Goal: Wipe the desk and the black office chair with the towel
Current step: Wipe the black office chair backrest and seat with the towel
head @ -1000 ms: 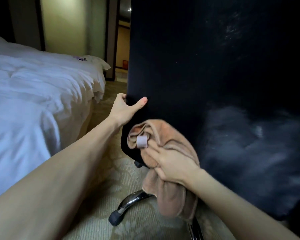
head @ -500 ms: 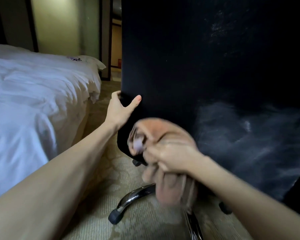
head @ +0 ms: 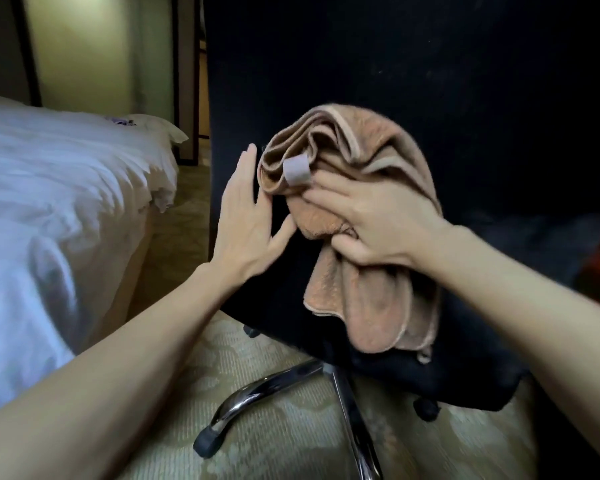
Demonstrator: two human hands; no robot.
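Right hand [head: 371, 220] grips the bunched tan towel [head: 368, 299], pressing it against the back of the black office chair [head: 430, 81]. Left hand [head: 246, 216], fingers straight, lies flat just inside the chair's left edge, beside the towel. Chrome base [head: 257, 389] below. A carpet strip [head: 181, 220] separates the chair from the bed [head: 66, 202] at left.

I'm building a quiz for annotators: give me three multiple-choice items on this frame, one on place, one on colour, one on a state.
1. In the picture, the bed lies where from the black chair? A: left. B: right. C: on top.
2. The towel is: A: blue. B: tan-brown. C: white.
3. The left hand is: A: a fist. B: gripping the towel. C: open, fingers straight, at the chair's edge.
Key: 1 A, white bedding fills the left side; 2 B, its folds show tan-brown; 3 C, only the right hand grips the towel.
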